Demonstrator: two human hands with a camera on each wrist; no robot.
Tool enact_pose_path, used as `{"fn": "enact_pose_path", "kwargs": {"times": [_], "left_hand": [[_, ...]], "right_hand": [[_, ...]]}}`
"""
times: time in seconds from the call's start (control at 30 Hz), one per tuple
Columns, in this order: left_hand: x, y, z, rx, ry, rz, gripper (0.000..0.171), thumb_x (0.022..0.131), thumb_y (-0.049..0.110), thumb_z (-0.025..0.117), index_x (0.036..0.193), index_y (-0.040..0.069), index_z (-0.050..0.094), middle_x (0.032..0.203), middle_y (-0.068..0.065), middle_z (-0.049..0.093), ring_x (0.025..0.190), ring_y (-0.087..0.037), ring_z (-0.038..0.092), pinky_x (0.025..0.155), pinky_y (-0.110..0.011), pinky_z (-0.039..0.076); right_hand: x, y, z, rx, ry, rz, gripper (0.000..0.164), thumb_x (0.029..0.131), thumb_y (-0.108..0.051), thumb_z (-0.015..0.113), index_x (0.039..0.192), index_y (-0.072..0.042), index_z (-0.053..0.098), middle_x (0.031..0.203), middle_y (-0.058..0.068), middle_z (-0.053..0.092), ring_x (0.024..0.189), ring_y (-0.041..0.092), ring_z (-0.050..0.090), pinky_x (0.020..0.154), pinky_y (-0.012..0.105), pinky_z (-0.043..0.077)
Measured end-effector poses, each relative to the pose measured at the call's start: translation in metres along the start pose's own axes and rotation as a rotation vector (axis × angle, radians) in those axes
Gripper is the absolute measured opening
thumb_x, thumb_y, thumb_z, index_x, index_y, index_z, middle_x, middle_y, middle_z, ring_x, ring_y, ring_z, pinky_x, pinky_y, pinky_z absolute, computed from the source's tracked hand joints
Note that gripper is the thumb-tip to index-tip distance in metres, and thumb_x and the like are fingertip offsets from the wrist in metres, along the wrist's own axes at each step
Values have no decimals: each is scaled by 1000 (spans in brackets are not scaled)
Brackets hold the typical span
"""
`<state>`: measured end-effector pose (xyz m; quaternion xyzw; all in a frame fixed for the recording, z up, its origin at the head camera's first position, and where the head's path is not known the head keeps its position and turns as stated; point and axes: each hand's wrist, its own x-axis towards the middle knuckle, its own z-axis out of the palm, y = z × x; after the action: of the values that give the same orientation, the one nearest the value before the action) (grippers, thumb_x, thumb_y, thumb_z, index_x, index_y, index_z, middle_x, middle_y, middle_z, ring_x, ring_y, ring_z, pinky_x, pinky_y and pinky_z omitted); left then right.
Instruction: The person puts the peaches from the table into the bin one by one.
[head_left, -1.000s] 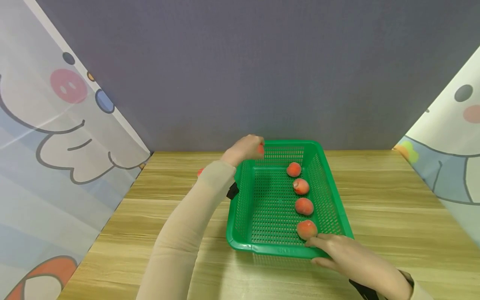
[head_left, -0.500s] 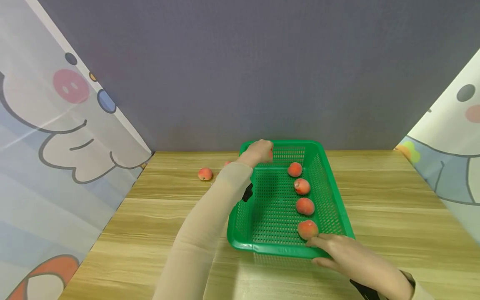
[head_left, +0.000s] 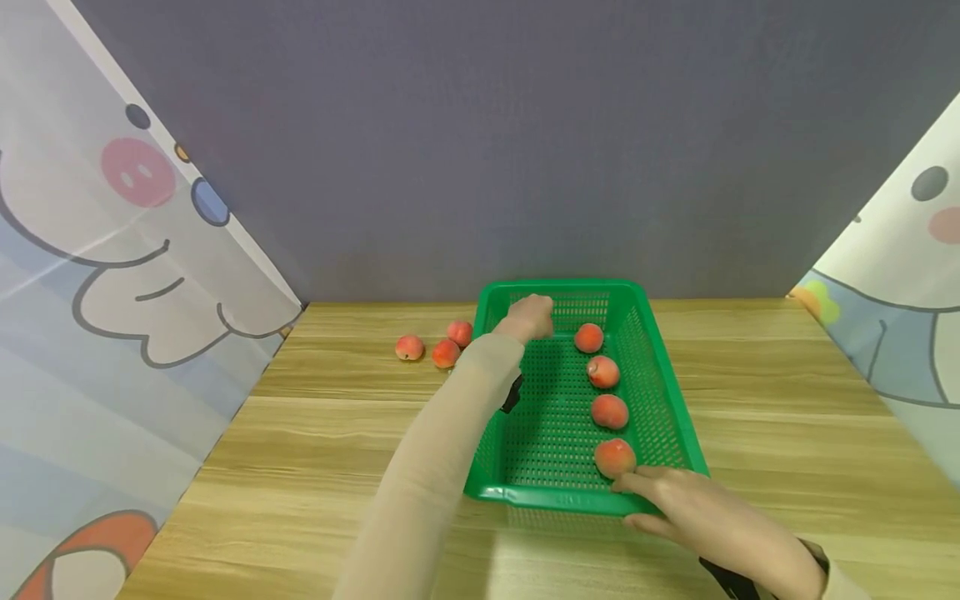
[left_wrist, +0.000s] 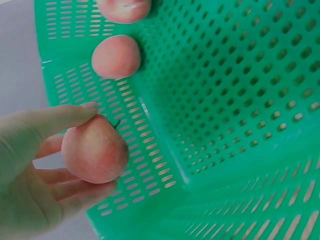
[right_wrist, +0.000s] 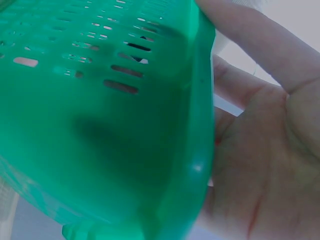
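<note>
My left hand is over the far left part of a green plastic basket. It holds a peach between thumb and fingers, a short stem showing in the left wrist view; in the head view the hand hides that peach. Several peaches lie in a row along the basket's right side, the nearest peach close to the front wall. My right hand grips the front right corner of the rim. In the right wrist view its thumb is on the near side of the rim, the fingers beyond it.
Three peaches lie on the wooden table left of the basket: a left peach, a middle peach and a far peach near the basket wall. A grey partition rises behind; printed cloths hang on both sides.
My left hand has moved right and lower into the basket with the peach. The peaches on the table have come out from behind the left arm. The right hand has stayed on the rim.
</note>
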<state>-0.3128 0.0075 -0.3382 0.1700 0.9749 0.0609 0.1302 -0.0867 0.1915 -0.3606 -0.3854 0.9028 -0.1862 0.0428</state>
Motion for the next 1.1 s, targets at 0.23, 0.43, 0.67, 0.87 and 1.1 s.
{"fn": "enact_pose_path", "kwargs": {"times": [0.23, 0.43, 0.67, 0.87, 1.1], "left_hand": [[10, 3, 15, 12, 18, -21, 37, 84, 18, 61, 119, 12, 53, 114, -1, 56, 97, -17, 55, 76, -31, 47], [15, 4, 26, 11, 20, 30, 37, 83, 18, 62, 119, 11, 54, 102, 0, 60, 89, -13, 57, 70, -25, 47], [19, 2, 36, 61, 60, 48, 42, 80, 22, 65, 120, 13, 53, 99, 1, 59, 87, -13, 55, 66, -25, 46], [22, 0, 42, 92, 83, 39, 40, 81, 23, 65, 118, 14, 54, 102, -1, 58, 90, -14, 55, 65, -26, 46], [24, -2, 46, 91, 63, 27, 37, 84, 20, 60, 119, 13, 53, 120, -10, 51, 92, -17, 56, 61, -26, 45]], "right_hand": [[0, -1, -1, 1, -6, 6, 27, 78, -26, 65, 101, -12, 62, 95, 1, 63, 84, 14, 60, 64, 28, 49], [1, 0, 0, 2, 4, -4, 27, 78, -25, 66, 100, -12, 62, 94, 0, 63, 83, 13, 60, 64, 29, 49], [0, -1, 0, -3, 10, -1, 28, 77, -26, 66, 101, -12, 62, 95, 1, 63, 83, 14, 60, 64, 29, 49], [0, -1, 0, -13, 15, -7, 28, 77, -26, 66, 101, -11, 62, 95, 1, 63, 83, 14, 60, 64, 29, 50], [0, 0, 1, -8, 21, -12, 27, 78, -25, 65, 101, -12, 62, 94, 0, 63, 82, 13, 60, 63, 28, 49]]}}
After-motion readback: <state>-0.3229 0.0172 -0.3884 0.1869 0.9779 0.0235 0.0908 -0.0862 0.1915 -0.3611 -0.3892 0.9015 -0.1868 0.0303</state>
